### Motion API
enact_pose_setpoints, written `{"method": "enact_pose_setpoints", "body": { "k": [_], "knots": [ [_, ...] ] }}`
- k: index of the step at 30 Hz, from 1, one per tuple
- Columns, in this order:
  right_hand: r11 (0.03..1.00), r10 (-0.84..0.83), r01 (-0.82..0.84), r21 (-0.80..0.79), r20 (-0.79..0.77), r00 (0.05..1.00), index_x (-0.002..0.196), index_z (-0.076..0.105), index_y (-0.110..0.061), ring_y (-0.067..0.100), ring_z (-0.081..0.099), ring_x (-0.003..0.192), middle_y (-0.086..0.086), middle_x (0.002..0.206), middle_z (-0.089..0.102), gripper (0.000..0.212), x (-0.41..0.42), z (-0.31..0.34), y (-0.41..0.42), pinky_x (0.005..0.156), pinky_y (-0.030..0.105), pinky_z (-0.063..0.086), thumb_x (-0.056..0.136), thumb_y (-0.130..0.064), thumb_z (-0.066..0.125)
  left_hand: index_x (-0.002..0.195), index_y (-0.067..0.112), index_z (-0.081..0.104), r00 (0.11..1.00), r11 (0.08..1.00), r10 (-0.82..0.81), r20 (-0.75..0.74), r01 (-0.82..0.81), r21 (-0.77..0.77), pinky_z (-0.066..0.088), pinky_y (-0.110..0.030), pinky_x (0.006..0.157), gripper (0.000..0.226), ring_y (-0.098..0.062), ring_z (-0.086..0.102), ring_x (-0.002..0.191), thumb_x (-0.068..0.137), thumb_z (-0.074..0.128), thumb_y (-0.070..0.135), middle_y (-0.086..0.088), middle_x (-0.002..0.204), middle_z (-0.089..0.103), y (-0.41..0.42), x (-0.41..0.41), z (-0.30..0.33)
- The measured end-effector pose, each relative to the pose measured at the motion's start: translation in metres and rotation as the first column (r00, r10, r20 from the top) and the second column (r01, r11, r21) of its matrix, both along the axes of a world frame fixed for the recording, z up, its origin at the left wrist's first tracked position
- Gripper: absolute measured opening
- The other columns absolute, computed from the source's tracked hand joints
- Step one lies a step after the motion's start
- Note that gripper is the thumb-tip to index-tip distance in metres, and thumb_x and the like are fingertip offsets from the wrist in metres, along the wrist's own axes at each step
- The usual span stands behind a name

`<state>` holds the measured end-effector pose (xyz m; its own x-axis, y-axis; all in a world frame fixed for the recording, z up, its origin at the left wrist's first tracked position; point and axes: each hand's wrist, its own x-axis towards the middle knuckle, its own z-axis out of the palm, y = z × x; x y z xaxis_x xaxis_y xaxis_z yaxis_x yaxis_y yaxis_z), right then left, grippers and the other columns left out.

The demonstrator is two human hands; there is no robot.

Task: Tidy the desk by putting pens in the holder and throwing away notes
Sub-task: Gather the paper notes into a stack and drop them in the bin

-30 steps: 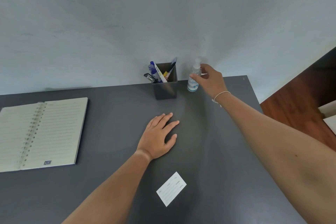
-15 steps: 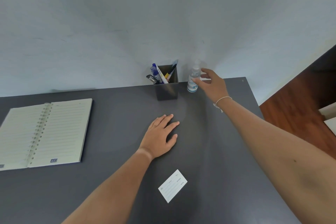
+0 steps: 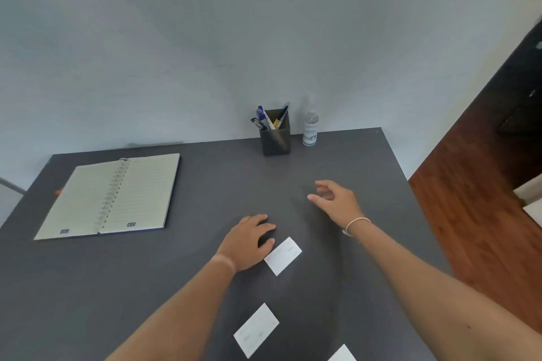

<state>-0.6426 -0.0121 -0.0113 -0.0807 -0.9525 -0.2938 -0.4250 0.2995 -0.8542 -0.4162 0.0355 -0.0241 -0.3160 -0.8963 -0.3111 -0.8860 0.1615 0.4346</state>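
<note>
- Pens [image 3: 271, 119] already upright in dark square plastic holder [image 3: 275, 141] at bench [image 3: 205, 184] back edge.
- Three white paper notes [image 3: 283, 255] left on bench, not binned.
- Left hand [image 3: 249, 242] flat beside nearest note, right hand [image 3: 337, 201] hovering, fingers open, empty.

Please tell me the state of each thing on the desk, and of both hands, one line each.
Spiral-bound lined notebook: open, lying flat.
Dark square pen holder: upright, holding pens.
Clear hand sanitizer bottle: upright, untouched.
White paper note near the thumb: flat on desk.
White paper note nearer the camera: flat on desk.
Left hand: resting on desk, empty.
Right hand: open, empty, above desk.
</note>
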Motion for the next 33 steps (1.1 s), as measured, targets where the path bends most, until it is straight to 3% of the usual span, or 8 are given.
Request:
{"method": "enact_pose_setpoints", "body": {
  "k": [4, 9, 12, 15, 22, 29, 33],
  "knots": [
    [0.976, 0.217, -0.211, 0.055, -0.143, 0.966, 0.13, 0.052, -0.023, 0.017, 0.053, 0.118, 0.001, 0.132, 0.058, 0.054, 0.019, -0.003, 0.035, 0.102, 0.027, 0.039, 0.079, -0.03, 0.07, 0.13, 0.025, 0.052, 1.0, 0.999, 0.031, 0.005, -0.031, 0.016, 0.027, -0.031, 0.114, 0.043, -0.014, 0.028, 0.138, 0.09, 0.049, 0.038, 0.006, 0.149, 0.037, 0.028, 0.012, 0.003],
    [0.884, 0.458, -0.455, 0.106, -0.392, 0.798, 0.14, 0.038, -0.028, 0.017, 0.031, 0.138, -0.006, 0.148, 0.041, 0.063, 0.039, -0.006, 0.065, 0.113, 0.031, 0.027, 0.083, -0.036, 0.061, 0.129, 0.027, 0.052, 1.0, 1.0, 0.021, 0.009, -0.021, 0.015, 0.027, -0.03, 0.113, 0.048, -0.014, 0.029, 0.137, 0.085, 0.054, 0.045, 0.006, 0.148, 0.037, 0.06, 0.021, 0.005],
    [0.843, 0.512, -0.516, 0.15, -0.514, 0.688, 0.143, 0.032, -0.032, 0.019, 0.024, 0.142, -0.009, 0.153, 0.033, 0.063, 0.049, -0.01, 0.081, 0.116, 0.034, 0.022, 0.085, -0.039, 0.057, 0.13, 0.03, 0.05, 1.0, 1.0, -0.006, 0.015, 0.006, 0.023, 0.025, -0.03, 0.114, 0.057, -0.014, 0.027, 0.138, 0.079, 0.059, 0.052, 0.007, 0.149, 0.035, 0.074, 0.026, 0.005],
    [0.847, 0.492, -0.508, 0.158, -0.595, 0.636, 0.143, 0.032, -0.032, 0.018, 0.021, 0.144, -0.012, 0.154, 0.027, 0.058, 0.053, -0.016, 0.099, 0.116, 0.034, 0.02, 0.089, -0.038, 0.052, 0.132, 0.031, 0.048, 0.999, 0.999, -0.039, 0.013, 0.038, 0.027, 0.023, -0.029, 0.114, 0.066, -0.014, 0.026, 0.137, 0.073, 0.063, 0.057, 0.007, 0.149, 0.033, 0.089, 0.03, 0.005],
    [0.896, 0.386, -0.433, 0.098, -0.653, 0.651, 0.133, 0.048, -0.021, 0.019, 0.031, 0.138, -0.006, 0.151, 0.036, 0.042, 0.064, -0.017, 0.136, 0.111, 0.033, 0.028, 0.091, -0.028, 0.049, 0.134, 0.033, 0.043, 0.993, 0.994, -0.112, 0.035, 0.112, -0.002, 0.02, -0.031, 0.114, 0.076, -0.015, 0.025, 0.137, 0.067, 0.067, 0.06, 0.007, 0.149, 0.03, 0.134, 0.044, 0.001],
    [0.945, 0.279, -0.326, 0.04, -0.62, 0.733, 0.122, 0.054, -0.01, 0.026, 0.045, 0.123, 0.004, 0.135, 0.052, 0.033, 0.068, -0.018, 0.166, 0.1, 0.034, 0.038, 0.09, -0.017, 0.052, 0.134, 0.029, 0.046, 0.998, 0.998, -0.065, 0.015, 0.065, -0.021, 0.028, -0.027, 0.107, 0.059, -0.016, 0.036, 0.124, 0.08, 0.062, 0.046, 0.007, 0.136, 0.04, 0.158, 0.051, -0.004],
    [0.957, 0.258, -0.287, 0.049, -0.597, 0.76, 0.131, 0.047, -0.016, 0.027, 0.042, 0.123, 0.005, 0.134, 0.049, 0.042, 0.071, -0.017, 0.175, 0.099, 0.037, 0.04, 0.09, -0.015, 0.052, 0.131, 0.022, 0.049, 0.999, 1.0, -0.006, -0.033, 0.006, -0.021, 0.036, -0.027, 0.102, 0.048, -0.018, 0.042, 0.115, 0.085, 0.059, 0.035, 0.002, 0.127, 0.047, 0.165, 0.051, -0.005]
  ]
}}
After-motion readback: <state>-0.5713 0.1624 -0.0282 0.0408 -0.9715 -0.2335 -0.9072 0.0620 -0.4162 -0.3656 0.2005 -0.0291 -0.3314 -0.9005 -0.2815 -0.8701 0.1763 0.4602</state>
